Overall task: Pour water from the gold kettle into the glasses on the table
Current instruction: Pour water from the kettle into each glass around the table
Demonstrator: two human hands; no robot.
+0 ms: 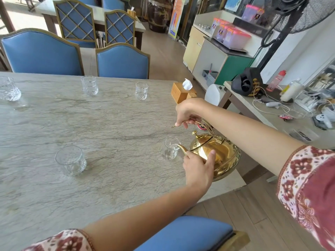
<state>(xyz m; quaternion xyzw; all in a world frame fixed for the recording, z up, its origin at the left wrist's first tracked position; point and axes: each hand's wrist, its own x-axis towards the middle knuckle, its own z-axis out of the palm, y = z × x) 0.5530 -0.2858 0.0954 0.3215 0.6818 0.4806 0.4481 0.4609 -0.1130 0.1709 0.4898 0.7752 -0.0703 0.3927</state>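
Note:
The gold kettle is tilted to the left at the table's right edge, its spout tip over the rim of a small clear glass. My right hand grips the kettle's handle from above. My left hand presses against the kettle's near side by the base of the spout. Other clear glasses stand on the grey marble table: one near left, two at the far side, and one at the far left edge.
A wooden tissue box stands at the table's far right corner. Blue chairs line the far side, and one blue seat is below me. A cluttered side table stands to the right.

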